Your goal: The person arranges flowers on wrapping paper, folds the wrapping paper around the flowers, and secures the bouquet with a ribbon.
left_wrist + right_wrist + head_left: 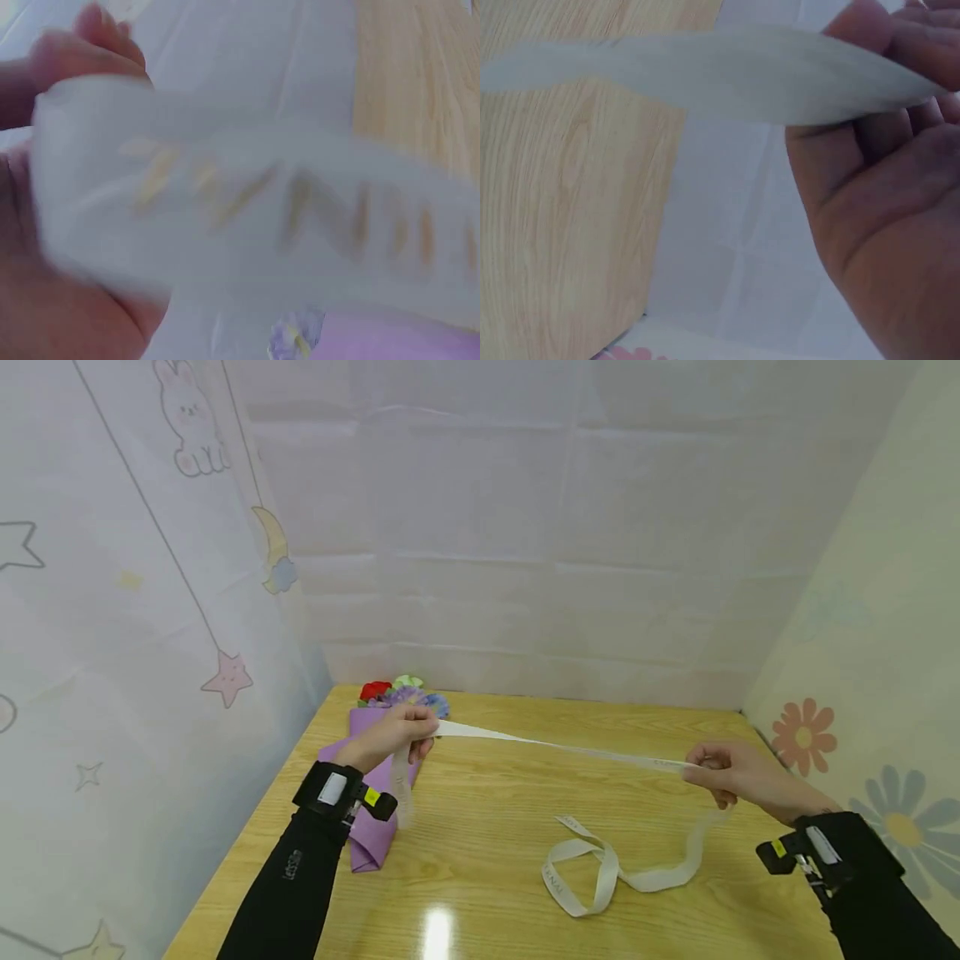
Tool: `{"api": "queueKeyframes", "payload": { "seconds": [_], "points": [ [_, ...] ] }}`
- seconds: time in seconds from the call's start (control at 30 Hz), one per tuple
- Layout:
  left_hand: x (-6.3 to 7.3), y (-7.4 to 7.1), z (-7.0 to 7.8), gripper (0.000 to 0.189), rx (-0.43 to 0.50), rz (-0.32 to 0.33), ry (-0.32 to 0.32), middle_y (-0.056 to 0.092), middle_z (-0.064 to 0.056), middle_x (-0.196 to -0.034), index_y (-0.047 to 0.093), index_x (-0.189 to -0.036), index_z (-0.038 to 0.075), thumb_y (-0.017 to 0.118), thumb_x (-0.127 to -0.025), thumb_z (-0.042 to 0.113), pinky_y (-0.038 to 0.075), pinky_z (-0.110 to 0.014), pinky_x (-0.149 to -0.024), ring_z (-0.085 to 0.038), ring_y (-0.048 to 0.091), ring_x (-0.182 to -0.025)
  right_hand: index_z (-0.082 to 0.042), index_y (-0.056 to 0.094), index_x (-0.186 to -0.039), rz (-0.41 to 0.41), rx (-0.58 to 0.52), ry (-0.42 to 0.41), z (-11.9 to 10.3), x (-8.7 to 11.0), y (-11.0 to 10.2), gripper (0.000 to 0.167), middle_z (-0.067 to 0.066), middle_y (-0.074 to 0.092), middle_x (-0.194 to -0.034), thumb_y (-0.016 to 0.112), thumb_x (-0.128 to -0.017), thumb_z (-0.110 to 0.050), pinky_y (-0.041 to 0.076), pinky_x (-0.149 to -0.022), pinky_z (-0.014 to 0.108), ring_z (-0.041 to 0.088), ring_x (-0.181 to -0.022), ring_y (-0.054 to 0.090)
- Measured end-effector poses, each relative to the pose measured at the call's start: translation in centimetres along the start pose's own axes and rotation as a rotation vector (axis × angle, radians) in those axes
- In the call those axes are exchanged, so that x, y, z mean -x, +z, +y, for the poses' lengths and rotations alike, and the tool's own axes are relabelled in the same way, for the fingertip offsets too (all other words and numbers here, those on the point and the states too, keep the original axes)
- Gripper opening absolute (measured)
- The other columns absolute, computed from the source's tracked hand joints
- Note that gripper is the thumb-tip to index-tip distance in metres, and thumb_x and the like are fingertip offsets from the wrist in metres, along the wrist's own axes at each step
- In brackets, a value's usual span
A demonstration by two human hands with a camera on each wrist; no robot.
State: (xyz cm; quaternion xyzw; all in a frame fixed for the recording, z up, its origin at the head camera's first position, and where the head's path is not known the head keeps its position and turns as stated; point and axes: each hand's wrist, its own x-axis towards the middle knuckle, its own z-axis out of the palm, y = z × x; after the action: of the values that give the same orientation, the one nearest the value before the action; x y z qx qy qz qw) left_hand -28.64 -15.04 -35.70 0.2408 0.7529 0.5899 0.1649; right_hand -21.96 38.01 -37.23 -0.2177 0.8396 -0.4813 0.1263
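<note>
A white ribbon (570, 747) with printed letters stretches between the two hands above the table, twisted partway along. The left hand (401, 731) pinches it near one end, and a short tail hangs below that hand. At the other side the right hand (723, 772) pinches the ribbon between thumb and fingers. From there the rest drops to the table and lies in a loose loop. In the left wrist view the ribbon (247, 217) is blurred and covers part of the hand. Behind the left hand lies a bouquet in purple wrapping (371, 839).
Red, green, violet and blue flowers (405, 693) top the bouquet at the table's back left. The wooden table (480, 827) meets a pale cloth backdrop (525, 568) behind, with printed cloth walls on the left and right.
</note>
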Motion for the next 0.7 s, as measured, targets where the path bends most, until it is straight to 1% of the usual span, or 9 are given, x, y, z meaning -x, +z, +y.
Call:
{"api": "queueKeyframes", "payload": {
  "seconds": [0.07, 0.13, 0.27, 0.33, 0.43, 0.53, 0.57, 0.6, 0.7],
  "points": [
    [0.7, -1.1, 0.0, 0.027, 0.033, 0.139, -0.019, 0.053, -0.003, -0.063, 0.055, -0.079, 0.003, 0.045, -0.104, 0.009, 0.044, -0.023, -0.054, -0.010, 0.048, -0.052, 0.008, 0.052, -0.110, -0.049, -0.013, 0.012, 0.5, 0.6, -0.5, 0.024, 0.011, 0.037, -0.071, 0.050, -0.109, -0.015, 0.041, -0.059, 0.037, 0.030, -0.062, 0.036],
    [1.5, -2.6, -0.1, 0.027, 0.059, 0.302, -0.025, 0.050, -0.002, -0.060, 0.052, -0.072, 0.003, 0.044, -0.098, 0.007, 0.039, -0.022, -0.051, -0.009, 0.044, -0.051, 0.008, 0.054, -0.111, -0.029, 0.022, 0.048, 1.1, 1.1, -0.8, 0.027, 0.012, 0.038, -0.073, 0.049, -0.109, -0.019, 0.039, -0.061, 0.037, 0.029, -0.064, 0.037],
    [4.2, -6.0, -0.7, 0.031, 0.066, 0.575, -0.113, 0.041, 0.002, -0.055, 0.046, -0.061, 0.010, 0.042, -0.092, 0.011, 0.029, -0.023, -0.048, -0.009, 0.034, -0.048, 0.005, 0.060, -0.117, 0.146, 0.177, 0.131, 2.2, 1.9, -0.6, 0.036, 0.010, 0.050, -0.078, 0.051, -0.109, -0.029, 0.042, -0.065, 0.035, 0.024, -0.069, 0.049],
    [5.7, -7.5, -1.3, 0.033, 0.081, 0.670, -0.156, 0.038, 0.005, -0.054, 0.045, -0.061, 0.012, 0.041, -0.093, 0.012, 0.027, -0.024, -0.047, -0.009, 0.030, -0.047, 0.006, 0.058, -0.125, 0.259, 0.252, 0.130, 2.7, 2.2, -0.5, 0.040, 0.007, 0.057, -0.083, 0.051, -0.109, -0.029, 0.046, -0.068, 0.033, 0.020, -0.074, 0.055],
    [7.3, -8.8, -2.0, 0.030, 0.107, 0.801, -0.215, 0.035, 0.006, -0.053, 0.048, -0.066, 0.010, 0.042, -0.096, 0.013, 0.028, -0.026, -0.047, -0.010, 0.029, -0.046, 0.003, 0.056, -0.128, 0.466, 0.344, 0.055, 3.5, 2.6, -0.7, 0.035, 0.004, 0.060, -0.096, 0.053, -0.108, -0.025, 0.046, -0.074, 0.027, 0.008, -0.084, 0.056],
    [8.2, -9.5, -2.3, 0.027, 0.146, 0.900, -0.246, 0.037, 0.006, -0.052, 0.054, -0.071, 0.007, 0.043, -0.095, 0.014, 0.028, -0.026, -0.046, -0.009, 0.029, -0.044, -0.001, 0.063, -0.110, 0.785, 0.420, -0.071, 4.0, 2.4, -1.0, 0.021, 0.007, 0.067, -0.103, 0.062, -0.103, -0.021, 0.043, -0.084, 0.021, 0.004, -0.098, 0.060],
    [8.4, -9.7, -2.3, 0.027, 0.162, 0.933, -0.251, 0.039, 0.006, -0.052, 0.055, -0.071, 0.007, 0.044, -0.095, 0.014, 0.028, -0.025, -0.046, -0.009, 0.029, -0.044, -0.006, 0.064, -0.102, 0.877, 0.436, -0.166, 4.8, 2.1, -1.5, 0.012, 0.008, 0.069, -0.112, 0.061, -0.102, -0.018, 0.042, -0.094, 0.020, 0.005, -0.109, 0.061],
    [8.7, -9.9, -2.4, 0.027, 0.180, 0.968, -0.256, 0.040, 0.006, -0.053, 0.056, -0.073, 0.007, 0.045, -0.096, 0.015, 0.028, -0.025, -0.045, -0.009, 0.030, -0.044, -0.007, 0.061, -0.093, 0.960, 0.485, -0.205, 4.7, 2.0, -1.6, 0.012, 0.013, 0.068, -0.111, 0.061, -0.101, -0.016, 0.041, -0.093, 0.025, 0.013, -0.114, 0.062],
    [9.3, -10.4, -2.3, 0.027, 0.219, 1.075, -0.269, 0.043, 0.006, -0.055, 0.057, -0.075, 0.008, 0.046, -0.097, 0.017, 0.029, -0.024, -0.045, -0.009, 0.032, -0.045, -0.007, 0.049, -0.078, 1.091, 0.724, -0.271, 5.0, 2.0, -2.0, 0.020, 0.021, 0.061, -0.087, 0.055, -0.096, -0.006, 0.035, -0.073, 0.040, 0.036, -0.084, 0.060]
  ]
}}
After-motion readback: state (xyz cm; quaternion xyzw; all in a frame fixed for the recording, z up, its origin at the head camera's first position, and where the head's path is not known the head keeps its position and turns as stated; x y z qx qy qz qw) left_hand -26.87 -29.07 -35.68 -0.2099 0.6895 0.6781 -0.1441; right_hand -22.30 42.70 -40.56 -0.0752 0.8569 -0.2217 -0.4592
